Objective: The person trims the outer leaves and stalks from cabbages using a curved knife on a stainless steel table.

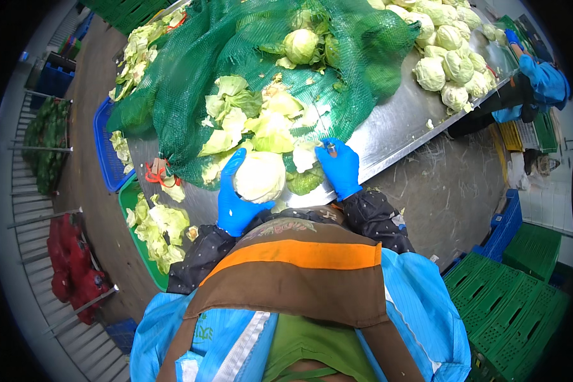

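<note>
My left hand [234, 203], in a blue glove, holds a pale trimmed cabbage head [259, 177] from its left side, low at the near edge of the metal table. To the right of the cabbage, my right hand [339, 167], also gloved in blue, is closed around a small object with a brownish end, mostly hidden in the fingers; a loose pale leaf [305, 155] touches it. Beyond both hands, torn outer leaves [272, 126] lie on a green mesh sack [186, 105]. Farther back, an untrimmed cabbage [301, 46] rests at the sack's opening.
Pale cabbages [457, 66] are piled at the table's right. A green tub [145, 258] and a blue basket [106, 157] with leaves stand at the left. A co-worker in blue sleeves [539, 81] stands at upper right. Green crates [506, 301] are stacked at lower right.
</note>
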`<state>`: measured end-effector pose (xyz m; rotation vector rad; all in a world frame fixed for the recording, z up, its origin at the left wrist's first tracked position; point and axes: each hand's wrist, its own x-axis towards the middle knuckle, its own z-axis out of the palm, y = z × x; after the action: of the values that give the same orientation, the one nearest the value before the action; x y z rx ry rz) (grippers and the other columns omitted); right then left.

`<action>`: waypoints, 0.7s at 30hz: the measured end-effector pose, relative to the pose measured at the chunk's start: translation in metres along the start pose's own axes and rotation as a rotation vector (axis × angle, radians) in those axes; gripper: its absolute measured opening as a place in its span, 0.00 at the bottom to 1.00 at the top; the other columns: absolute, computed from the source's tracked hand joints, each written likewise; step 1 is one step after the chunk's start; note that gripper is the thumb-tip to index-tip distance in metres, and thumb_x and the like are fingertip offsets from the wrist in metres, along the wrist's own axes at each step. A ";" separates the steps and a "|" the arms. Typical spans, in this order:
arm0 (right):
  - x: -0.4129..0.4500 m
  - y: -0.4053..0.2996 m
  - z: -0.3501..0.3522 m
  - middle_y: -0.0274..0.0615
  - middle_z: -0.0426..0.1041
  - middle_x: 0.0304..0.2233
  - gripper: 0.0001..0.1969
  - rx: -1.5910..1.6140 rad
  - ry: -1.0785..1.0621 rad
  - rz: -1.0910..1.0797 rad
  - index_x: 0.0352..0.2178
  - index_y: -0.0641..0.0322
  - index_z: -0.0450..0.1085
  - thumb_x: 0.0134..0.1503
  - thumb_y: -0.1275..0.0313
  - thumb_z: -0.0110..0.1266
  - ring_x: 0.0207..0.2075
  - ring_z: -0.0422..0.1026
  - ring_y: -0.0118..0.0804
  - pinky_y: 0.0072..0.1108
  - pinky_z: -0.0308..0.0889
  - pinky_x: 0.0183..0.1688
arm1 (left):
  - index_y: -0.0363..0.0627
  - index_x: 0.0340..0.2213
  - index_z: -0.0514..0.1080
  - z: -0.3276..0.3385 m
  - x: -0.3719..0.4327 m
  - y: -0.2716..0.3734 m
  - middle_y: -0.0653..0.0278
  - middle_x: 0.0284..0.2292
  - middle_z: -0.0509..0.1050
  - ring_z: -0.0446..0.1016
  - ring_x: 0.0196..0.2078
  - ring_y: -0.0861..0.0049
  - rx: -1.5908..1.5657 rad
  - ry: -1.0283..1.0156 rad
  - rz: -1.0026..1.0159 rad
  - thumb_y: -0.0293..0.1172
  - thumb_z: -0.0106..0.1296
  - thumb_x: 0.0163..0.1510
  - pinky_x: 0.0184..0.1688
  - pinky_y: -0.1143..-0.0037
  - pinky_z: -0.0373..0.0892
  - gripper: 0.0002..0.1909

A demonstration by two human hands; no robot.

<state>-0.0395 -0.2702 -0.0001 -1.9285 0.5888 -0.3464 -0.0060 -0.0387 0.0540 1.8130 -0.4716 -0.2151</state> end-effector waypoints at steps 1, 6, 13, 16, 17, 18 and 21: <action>-0.003 -0.011 -0.002 0.39 0.76 0.25 0.19 0.038 0.013 -0.047 0.41 0.60 0.72 0.47 0.65 0.63 0.26 0.73 0.29 0.21 0.68 0.30 | 0.42 0.57 0.52 -0.003 0.001 -0.004 0.53 0.54 0.59 0.60 0.57 0.63 0.025 -0.009 0.037 0.30 0.72 0.27 0.60 0.66 0.56 0.56; -0.015 -0.059 -0.008 0.45 0.74 0.30 0.36 -0.002 -0.367 -0.421 0.54 0.55 0.63 0.44 0.55 0.64 0.30 0.74 0.41 0.26 0.69 0.33 | 0.39 0.57 0.52 -0.012 0.007 -0.012 0.54 0.56 0.56 0.57 0.59 0.64 0.137 -0.059 0.091 0.37 0.74 0.25 0.61 0.67 0.56 0.59; -0.018 -0.061 -0.013 0.45 0.73 0.26 0.37 -0.258 -0.708 -0.385 0.54 0.60 0.61 0.47 0.51 0.59 0.27 0.74 0.44 0.29 0.69 0.31 | 0.39 0.58 0.51 -0.009 -0.001 -0.013 0.52 0.55 0.58 0.59 0.57 0.63 -0.064 -0.125 -0.083 0.38 0.74 0.25 0.59 0.67 0.59 0.60; -0.022 -0.053 -0.009 0.47 0.73 0.26 0.30 -0.242 -0.651 -0.439 0.52 0.58 0.65 0.49 0.58 0.58 0.25 0.73 0.43 0.27 0.68 0.29 | 0.39 0.57 0.51 -0.009 -0.002 -0.005 0.52 0.54 0.59 0.61 0.57 0.63 -0.038 -0.144 -0.121 0.38 0.74 0.25 0.58 0.68 0.61 0.60; -0.024 -0.048 -0.006 0.49 0.73 0.26 0.27 -0.227 -0.620 -0.454 0.51 0.56 0.66 0.49 0.61 0.57 0.24 0.73 0.42 0.26 0.67 0.27 | 0.39 0.57 0.51 -0.009 -0.002 -0.001 0.52 0.54 0.59 0.61 0.56 0.64 -0.018 -0.153 -0.140 0.37 0.74 0.26 0.57 0.68 0.61 0.59; -0.025 -0.042 -0.003 0.49 0.73 0.25 0.26 -0.230 -0.572 -0.475 0.51 0.56 0.66 0.50 0.62 0.57 0.24 0.73 0.43 0.27 0.68 0.27 | 0.39 0.57 0.51 -0.009 -0.001 0.001 0.53 0.54 0.59 0.61 0.56 0.64 0.005 -0.160 -0.158 0.37 0.74 0.26 0.57 0.68 0.62 0.59; -0.027 -0.035 0.002 0.48 0.73 0.24 0.24 -0.226 -0.471 -0.477 0.49 0.56 0.68 0.49 0.66 0.55 0.25 0.73 0.45 0.28 0.68 0.28 | 0.39 0.57 0.52 -0.009 -0.004 -0.001 0.53 0.56 0.58 0.60 0.57 0.64 0.047 -0.169 -0.114 0.35 0.74 0.26 0.59 0.68 0.59 0.57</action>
<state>-0.0526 -0.2424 0.0315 -2.2613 -0.1544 -0.1111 -0.0058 -0.0287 0.0549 1.8777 -0.4950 -0.4418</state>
